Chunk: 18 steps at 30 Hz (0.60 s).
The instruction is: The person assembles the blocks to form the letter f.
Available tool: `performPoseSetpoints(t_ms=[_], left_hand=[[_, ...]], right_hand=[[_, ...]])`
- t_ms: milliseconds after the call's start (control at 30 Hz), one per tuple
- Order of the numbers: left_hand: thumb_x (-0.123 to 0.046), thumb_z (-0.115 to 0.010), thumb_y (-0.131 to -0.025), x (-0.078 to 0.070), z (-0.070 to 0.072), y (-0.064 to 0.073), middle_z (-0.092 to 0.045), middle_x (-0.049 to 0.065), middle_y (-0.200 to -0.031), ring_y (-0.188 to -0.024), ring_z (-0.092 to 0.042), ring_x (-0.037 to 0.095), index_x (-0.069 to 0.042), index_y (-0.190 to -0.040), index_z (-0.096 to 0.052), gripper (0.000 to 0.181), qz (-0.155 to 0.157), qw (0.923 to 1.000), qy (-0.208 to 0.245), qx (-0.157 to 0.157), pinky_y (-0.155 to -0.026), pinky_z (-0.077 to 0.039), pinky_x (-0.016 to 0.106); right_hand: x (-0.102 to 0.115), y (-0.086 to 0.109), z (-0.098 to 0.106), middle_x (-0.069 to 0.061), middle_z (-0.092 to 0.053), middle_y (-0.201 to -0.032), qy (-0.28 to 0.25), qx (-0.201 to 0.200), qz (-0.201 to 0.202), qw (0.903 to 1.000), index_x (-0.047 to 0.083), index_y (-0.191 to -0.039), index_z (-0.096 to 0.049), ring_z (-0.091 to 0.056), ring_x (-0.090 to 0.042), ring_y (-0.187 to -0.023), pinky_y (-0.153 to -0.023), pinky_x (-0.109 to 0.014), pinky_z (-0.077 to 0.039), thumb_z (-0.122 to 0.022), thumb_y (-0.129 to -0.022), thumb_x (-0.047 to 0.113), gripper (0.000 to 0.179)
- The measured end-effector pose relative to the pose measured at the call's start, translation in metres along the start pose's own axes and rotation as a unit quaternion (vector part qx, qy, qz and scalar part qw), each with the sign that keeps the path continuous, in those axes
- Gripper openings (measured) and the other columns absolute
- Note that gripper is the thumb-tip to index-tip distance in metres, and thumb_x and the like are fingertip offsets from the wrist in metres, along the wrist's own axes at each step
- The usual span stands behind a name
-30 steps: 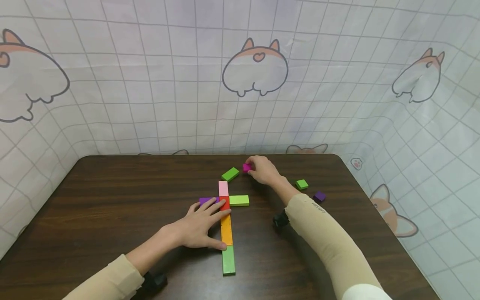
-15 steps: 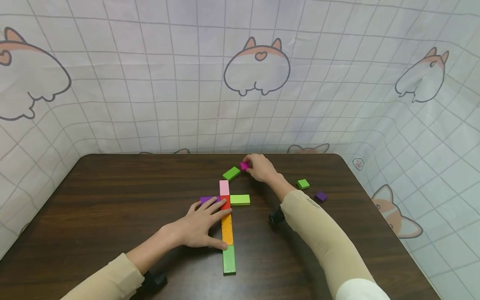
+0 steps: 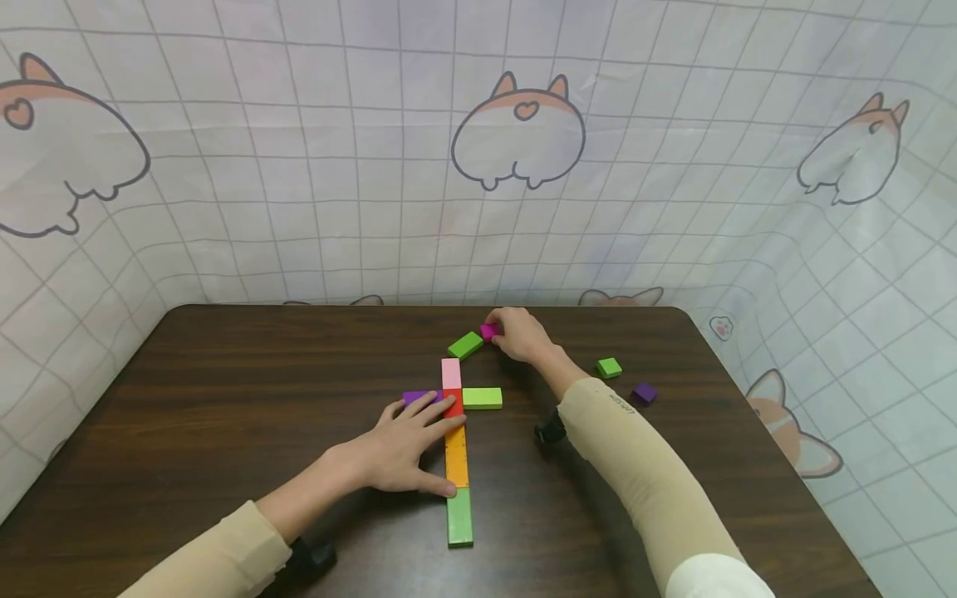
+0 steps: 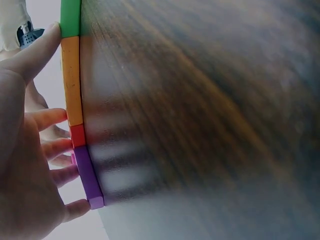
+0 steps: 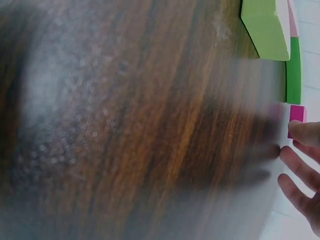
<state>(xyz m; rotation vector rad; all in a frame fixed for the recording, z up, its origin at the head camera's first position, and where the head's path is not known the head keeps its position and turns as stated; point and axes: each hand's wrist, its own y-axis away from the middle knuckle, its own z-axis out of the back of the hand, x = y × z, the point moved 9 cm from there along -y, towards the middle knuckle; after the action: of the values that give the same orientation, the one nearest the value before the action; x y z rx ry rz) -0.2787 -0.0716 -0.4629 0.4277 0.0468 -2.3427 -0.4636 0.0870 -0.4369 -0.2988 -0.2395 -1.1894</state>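
My left hand (image 3: 404,448) spreads its fingers over a cross-shaped row of flat blocks, fingertips on the purple block (image 4: 89,172) and the red block (image 3: 453,404), thumb at the seam between the orange block (image 3: 457,457) and the long green block (image 3: 459,519). A pink block (image 3: 451,374) tops the row; a lime block (image 3: 482,399) forms the right arm. Farther back, my right hand (image 3: 521,336) pinches a small magenta block (image 5: 297,118) between thumb and finger, close by the end of a slanted green block (image 3: 465,345). That slanted block's other end lies near the pink one.
A small green block (image 3: 609,367) and a dark purple block (image 3: 645,394) lie right of my right forearm. The dark wooden table (image 3: 299,357) ends at its far edge against a white gridded cloth (image 3: 359,166) printed with corgis.
My right hand has shifted the magenta block slightly left, nearer the slanted green block's end. The left hand keeps its place on the row.
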Motion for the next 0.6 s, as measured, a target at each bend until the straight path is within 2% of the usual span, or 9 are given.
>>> performPoseSetpoints(t_ms=[600], left_hand=[[-0.076,-0.064,-0.084,0.0013,-0.0005,-0.0001,-0.024,0.008,-0.168,-0.155,-0.012,0.036,-0.021,-0.161,-0.037,0.098,-0.002,1.0,0.002,-0.001,-0.113,-0.014,0.072]], right_hand=[[-0.0007,-0.0013,-0.0061,-0.013,-0.068,-0.124,0.004,0.022,-0.008,0.9997,0.005,-0.13,-0.068,-0.063,-0.026,-0.107,-0.093,-0.042,-0.052,-0.07,-0.097,0.008,0.033]])
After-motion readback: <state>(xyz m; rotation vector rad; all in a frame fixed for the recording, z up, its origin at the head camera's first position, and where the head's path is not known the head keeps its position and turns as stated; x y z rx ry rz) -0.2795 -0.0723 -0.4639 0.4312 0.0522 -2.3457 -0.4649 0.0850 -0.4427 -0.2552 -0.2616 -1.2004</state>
